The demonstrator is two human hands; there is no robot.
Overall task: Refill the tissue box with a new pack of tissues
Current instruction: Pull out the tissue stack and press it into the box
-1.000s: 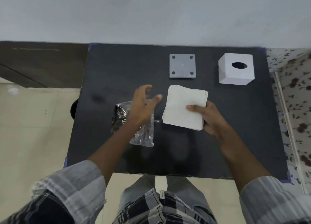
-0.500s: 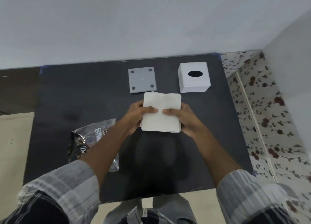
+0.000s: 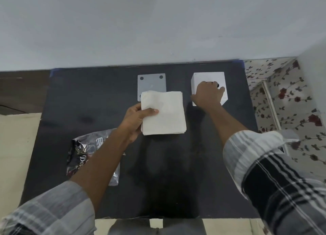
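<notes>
A square stack of white tissues (image 3: 165, 114) hangs just above the black table (image 3: 88, 97), gripped at its left edge by my left hand (image 3: 136, 118). At the back right stands the white tissue box (image 3: 199, 77), its top hole mostly covered by my right hand (image 3: 207, 94), which rests on the box with fingers wrapped over its top. The grey bottom plate (image 3: 151, 81) of the box lies flat behind the tissues, partly hidden by them.
An empty, crumpled plastic tissue wrapper (image 3: 82, 155) lies at the front left, under my left forearm. A pale wall runs along the table's far edge. A floral-patterned surface (image 3: 282, 97) borders the table on the right.
My right hand let go of the tissues and reached back right onto the tissue box. My left hand now holds the stack alone.
</notes>
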